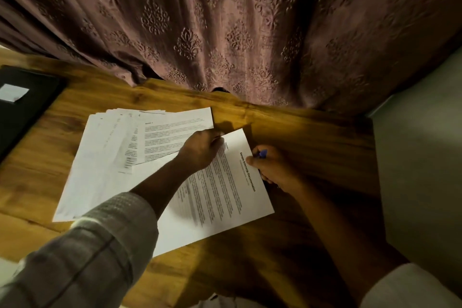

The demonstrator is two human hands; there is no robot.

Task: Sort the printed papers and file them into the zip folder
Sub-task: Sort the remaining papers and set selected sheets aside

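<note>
Left grip (200, 151) on sheet (225, 195), right grip (273, 170) on pen (262, 153)

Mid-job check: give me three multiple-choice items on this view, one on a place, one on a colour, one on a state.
1. Where is the folder? A) at the table's left edge B) on a chair C) in a lap
2. What colour is the pen? A) red B) blue C) green
3. What is the left hand doing? A) lying flat on wood B) gripping the titled sheet C) lifting a cup
Answers: A, it lies dark at far left; B, a blue end shows in the right hand; B, its fingers curl round the sheet's corner.
</note>
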